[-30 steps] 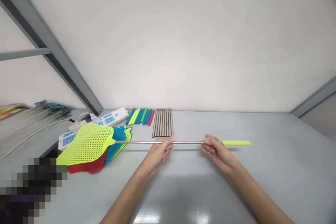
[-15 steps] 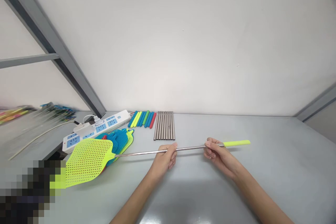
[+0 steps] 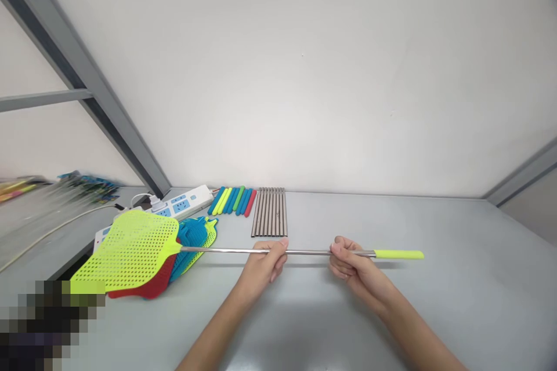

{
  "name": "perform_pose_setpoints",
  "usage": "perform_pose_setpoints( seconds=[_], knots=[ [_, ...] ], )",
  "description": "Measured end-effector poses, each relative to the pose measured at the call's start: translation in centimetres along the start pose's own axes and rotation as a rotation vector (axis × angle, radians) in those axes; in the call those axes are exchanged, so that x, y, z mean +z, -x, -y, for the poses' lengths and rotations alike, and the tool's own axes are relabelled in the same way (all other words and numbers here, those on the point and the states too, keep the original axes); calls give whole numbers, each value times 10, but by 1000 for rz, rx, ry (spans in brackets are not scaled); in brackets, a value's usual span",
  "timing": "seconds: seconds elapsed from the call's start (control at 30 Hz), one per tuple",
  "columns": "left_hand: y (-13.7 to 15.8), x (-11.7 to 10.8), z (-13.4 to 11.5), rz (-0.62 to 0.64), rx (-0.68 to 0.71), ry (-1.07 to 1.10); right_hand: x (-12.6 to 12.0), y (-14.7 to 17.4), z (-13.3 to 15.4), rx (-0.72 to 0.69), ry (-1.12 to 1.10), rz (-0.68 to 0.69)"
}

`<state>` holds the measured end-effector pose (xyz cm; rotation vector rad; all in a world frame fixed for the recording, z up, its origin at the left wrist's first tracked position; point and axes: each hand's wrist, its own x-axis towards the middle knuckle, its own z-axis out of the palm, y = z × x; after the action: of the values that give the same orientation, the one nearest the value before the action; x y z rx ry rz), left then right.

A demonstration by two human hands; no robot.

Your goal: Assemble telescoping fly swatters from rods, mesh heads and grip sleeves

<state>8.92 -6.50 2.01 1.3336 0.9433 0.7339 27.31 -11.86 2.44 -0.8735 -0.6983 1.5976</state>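
Both hands hold one fly swatter with a yellow-green perforated head (image 3: pixel 130 252), a thin metal rod (image 3: pixel 308 253) and a yellow-green handle grip (image 3: pixel 399 254). It lies nearly level across my view, raised off the table. My left hand (image 3: pixel 264 266) pinches the rod near its middle, thumb on top. Closed around the rod just left of the grip is my right hand (image 3: pixel 354 266). Under the held head, a pile of swatter heads shows a red one (image 3: pixel 159 278) and blue ones (image 3: pixel 191 237), partly covered.
A row of coloured grips (image 3: pixel 232 201) lies beside several metal tubes (image 3: pixel 270 212) near the wall. At the left stands a white power strip (image 3: pixel 198 198) with plugs, partly covered by the swatter. Packaged goods (image 3: pixel 89 185) lie beyond the metal frame post (image 3: pixel 126 133).
The swatter has levelled out: its head rose and shifted left, while the grip end dropped and reaches further right. More of the red head shows beneath. Both hands keep their hold.
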Motion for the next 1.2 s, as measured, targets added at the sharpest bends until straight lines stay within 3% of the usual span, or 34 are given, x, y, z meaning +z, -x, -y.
perform_pose_setpoints(
  seconds=[0.43, 0.9, 1.07, 1.2],
  knots=[
    [0, -2, 4, -30, 45, -46, -9, -1, -6, 47, -92, -86],
    [0, -3, 1, -103, 59, 46, -10, -2, -2, -33, -23, -79],
    [1, 9, 7, -45, 55, 3, 1, 0, -15, 8, -72, -35],
    [4, 23, 15, 73, 30, -35, 11, 2, -32, 64, -127, 10]
  ],
)
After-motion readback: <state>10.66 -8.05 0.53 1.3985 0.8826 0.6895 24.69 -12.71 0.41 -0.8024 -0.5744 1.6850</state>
